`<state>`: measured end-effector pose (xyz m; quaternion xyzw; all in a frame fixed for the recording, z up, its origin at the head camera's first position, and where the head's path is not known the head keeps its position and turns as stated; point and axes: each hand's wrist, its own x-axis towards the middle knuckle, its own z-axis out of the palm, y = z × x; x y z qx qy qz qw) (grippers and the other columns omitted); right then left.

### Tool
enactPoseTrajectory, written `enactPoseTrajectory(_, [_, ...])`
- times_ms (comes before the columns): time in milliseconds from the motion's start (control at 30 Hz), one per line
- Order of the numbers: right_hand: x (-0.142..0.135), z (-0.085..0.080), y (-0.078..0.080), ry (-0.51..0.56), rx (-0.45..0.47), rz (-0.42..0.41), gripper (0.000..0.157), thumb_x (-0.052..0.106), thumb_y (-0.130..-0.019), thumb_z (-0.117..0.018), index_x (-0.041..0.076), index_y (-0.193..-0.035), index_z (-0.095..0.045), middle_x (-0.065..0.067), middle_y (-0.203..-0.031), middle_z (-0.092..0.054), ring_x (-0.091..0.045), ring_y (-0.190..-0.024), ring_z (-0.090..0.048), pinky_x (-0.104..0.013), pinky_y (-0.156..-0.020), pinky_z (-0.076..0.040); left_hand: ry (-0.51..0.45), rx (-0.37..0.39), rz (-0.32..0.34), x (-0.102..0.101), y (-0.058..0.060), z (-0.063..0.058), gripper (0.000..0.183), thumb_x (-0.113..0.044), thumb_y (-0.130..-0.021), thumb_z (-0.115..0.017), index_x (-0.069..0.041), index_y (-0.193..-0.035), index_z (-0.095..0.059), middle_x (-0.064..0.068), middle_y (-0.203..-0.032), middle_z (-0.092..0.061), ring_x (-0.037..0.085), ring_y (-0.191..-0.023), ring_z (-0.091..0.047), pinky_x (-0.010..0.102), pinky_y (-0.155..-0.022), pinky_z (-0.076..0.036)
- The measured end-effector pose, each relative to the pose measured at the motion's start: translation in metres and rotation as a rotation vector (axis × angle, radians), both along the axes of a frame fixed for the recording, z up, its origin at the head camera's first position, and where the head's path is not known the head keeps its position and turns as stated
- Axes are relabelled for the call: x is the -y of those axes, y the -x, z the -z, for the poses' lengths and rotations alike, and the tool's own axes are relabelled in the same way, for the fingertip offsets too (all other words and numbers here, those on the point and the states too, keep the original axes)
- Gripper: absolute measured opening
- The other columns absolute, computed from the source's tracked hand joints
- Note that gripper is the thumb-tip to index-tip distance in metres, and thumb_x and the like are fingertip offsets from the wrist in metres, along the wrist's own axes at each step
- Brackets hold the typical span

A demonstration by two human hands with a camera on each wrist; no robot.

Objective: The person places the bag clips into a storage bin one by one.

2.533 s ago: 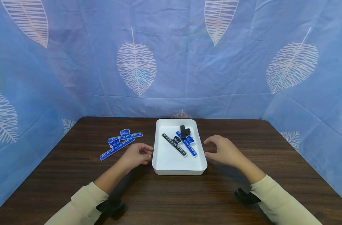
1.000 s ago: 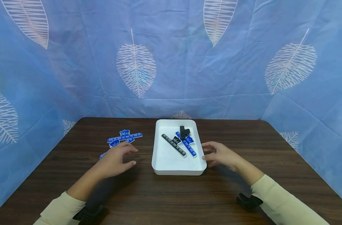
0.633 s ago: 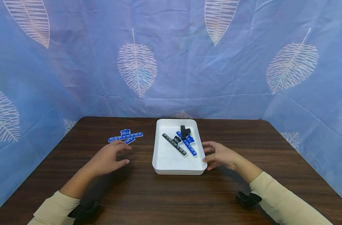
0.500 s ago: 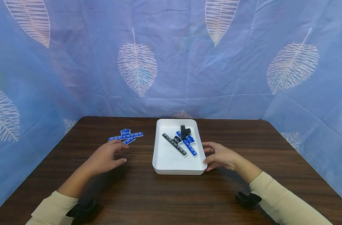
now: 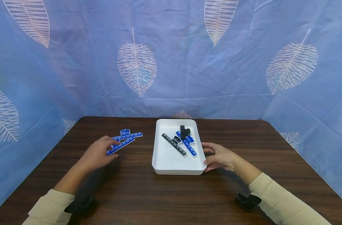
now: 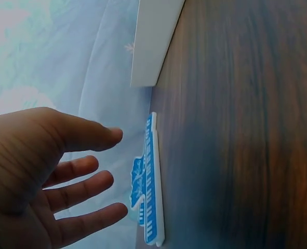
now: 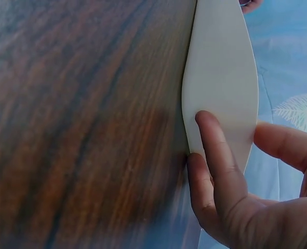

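Note:
My left hand hovers at the left end of a blue clip with a piano-key pattern, on the table. In the left wrist view its thumb and fingers are spread, apart from that clip, with nothing between them. Part of the clip's near end is hidden behind the hand. A second blue piano-key clip lies just behind it. My right hand touches the right side of a white tray. In the right wrist view the fingertips lie on the tray's outer wall, with the thumb at its rim.
Inside the tray lie a black piano-key clip, a blue one and a black clip tipped on its side, overlapping the blue one. The dark wooden table meets a blue leaf-print cloth behind.
My left hand has left the tray's left side and moved left to the front blue clip. My right hand has come in to touch the tray's right side. The clips have stayed put.

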<state>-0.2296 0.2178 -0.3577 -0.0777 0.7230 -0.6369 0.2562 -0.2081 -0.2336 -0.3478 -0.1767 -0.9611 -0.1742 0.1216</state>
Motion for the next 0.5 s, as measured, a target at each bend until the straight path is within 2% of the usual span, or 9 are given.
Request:
enactPoseTrajectory(233, [0.000, 0.000, -0.001, 0.013, 0.002, -0.003, 0.089, -0.011, -0.082, -0.064, -0.001, -0.154, -0.012, -0.032, -0.151, -0.023, -0.037, -0.102, -0.064, -0.050, -0.080, -0.057, 0.001, 0.009, -0.044, 0.005, 0.008, 0.005, 0.040, -0.007, -0.077, -0.082, -0.001, -0.113, -0.068, 0.017, -0.108, -0.059, 0.031, -0.088, -0.063, 0.051, -0.078, -0.056])
enactPoseTrajectory(500, [0.000, -0.001, -0.003, 0.015, 0.002, 0.001, 0.088, -0.012, -0.082, -0.064, -0.002, -0.153, -0.013, -0.033, -0.151, -0.023, -0.038, -0.102, -0.064, -0.049, -0.079, -0.057, 0.040, -0.015, -0.048, 0.009, 0.020, 0.010, 0.040, -0.009, -0.075, -0.083, 0.000, -0.111, -0.069, 0.019, -0.107, -0.059, 0.029, -0.086, -0.062, 0.050, -0.079, -0.056])
